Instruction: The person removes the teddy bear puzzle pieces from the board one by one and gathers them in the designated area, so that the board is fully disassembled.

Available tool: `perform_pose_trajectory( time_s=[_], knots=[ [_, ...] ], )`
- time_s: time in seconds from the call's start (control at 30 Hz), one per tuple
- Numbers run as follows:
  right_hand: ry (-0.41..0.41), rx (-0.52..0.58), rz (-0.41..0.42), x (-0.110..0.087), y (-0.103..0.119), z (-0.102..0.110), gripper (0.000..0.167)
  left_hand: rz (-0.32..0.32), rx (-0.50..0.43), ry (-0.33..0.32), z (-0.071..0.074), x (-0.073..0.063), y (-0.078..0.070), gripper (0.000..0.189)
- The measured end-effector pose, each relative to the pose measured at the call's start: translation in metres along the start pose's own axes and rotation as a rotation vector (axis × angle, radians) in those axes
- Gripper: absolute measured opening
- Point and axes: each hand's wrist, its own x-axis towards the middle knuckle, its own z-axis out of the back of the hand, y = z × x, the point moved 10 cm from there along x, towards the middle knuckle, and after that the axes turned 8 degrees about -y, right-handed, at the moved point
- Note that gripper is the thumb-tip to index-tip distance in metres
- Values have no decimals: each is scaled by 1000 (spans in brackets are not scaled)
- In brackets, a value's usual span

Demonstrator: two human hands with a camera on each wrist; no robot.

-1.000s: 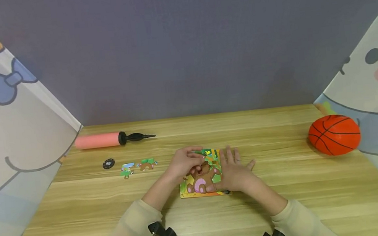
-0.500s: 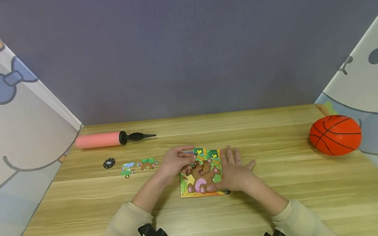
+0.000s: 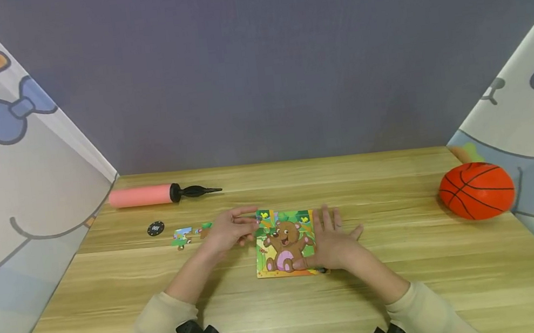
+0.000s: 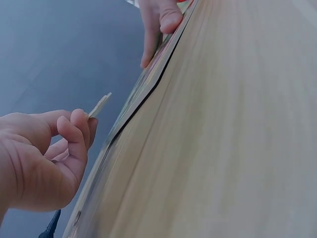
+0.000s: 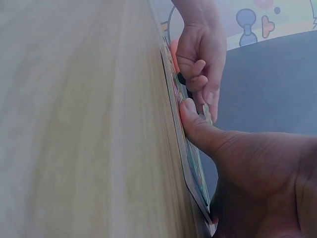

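My left hand (image 3: pixel 225 231) pinches a small puzzle piece (image 3: pixel 266 218) with a yellow bird on green, at the board's upper left corner. The left wrist view shows that puzzle piece (image 4: pixel 100 105) edge-on between thumb and fingers, held up off the board. The jigsaw puzzle (image 3: pixel 286 254) shows a brown bear and lies flat on the table. My right hand (image 3: pixel 335 245) rests on the puzzle's right side, fingers spread, covering part of it. In the right wrist view its thumb (image 5: pixel 190 113) lies on the puzzle's surface.
Loose puzzle pieces (image 3: pixel 183 236) lie left of my left hand, one partly hidden by it. Behind them are a black round chip (image 3: pixel 156 228) marked 100 and a pink hand pump (image 3: pixel 143 196). An orange-red basketball (image 3: pixel 477 191) sits at the far right of the wooden table (image 3: pixel 283 317).
My left hand has moved left with the puzzle piece, uncovering the bear's face and the upper left of the puzzle. My right hand has stayed in place.
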Motion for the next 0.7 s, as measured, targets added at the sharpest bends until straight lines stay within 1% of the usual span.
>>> perform_pose_trajectory(
  time_s=[0.13,0.33,0.5,0.7],
  knots=[
    [2,7,5,-1,0,0,142,9,27,-27,12,-1,3,50],
    [1,6,9,-1,1,0,143,11,57,-47,27,-1,7,50],
    [-1,9,13,-1,1,1,143,17,75,-60,38,-3,9,51],
    [-1,12,18,-1,1,1,142,18,108,-69,45,-5,10,50]
  ],
)
